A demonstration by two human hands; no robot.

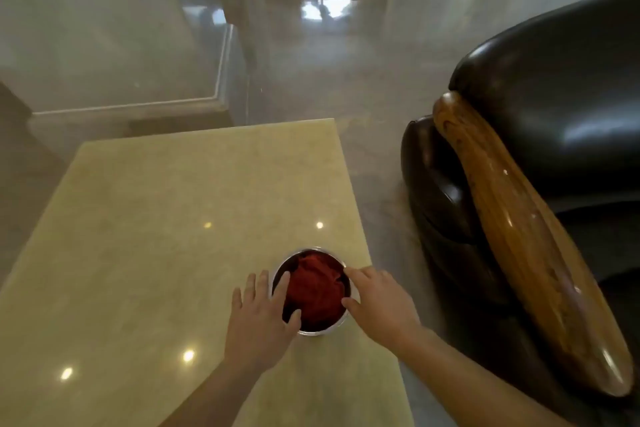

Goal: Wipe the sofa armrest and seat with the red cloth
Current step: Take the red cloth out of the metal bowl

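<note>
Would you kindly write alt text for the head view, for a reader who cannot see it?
A person's left hand and right hand reach a metal bowl holding a crumpled red cloth near the right edge of a pale stone table. A dark leather sofa with a wooden armrest stands beside it.

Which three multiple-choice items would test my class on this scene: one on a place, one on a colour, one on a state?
1. Where does the metal bowl stand? A on the floor; B on the table, near its right edge; C on the sofa seat.
2. What colour is the armrest top strip? A white; B blue; C brown wood.
3. How does the red cloth lie? A bunched up in the bowl; B spread flat; C draped over the armrest.
Key: 1 B, it rests on the yellowish tabletop; 2 C, wood grain shows; 3 A, it fills the bowl in folds.
</note>
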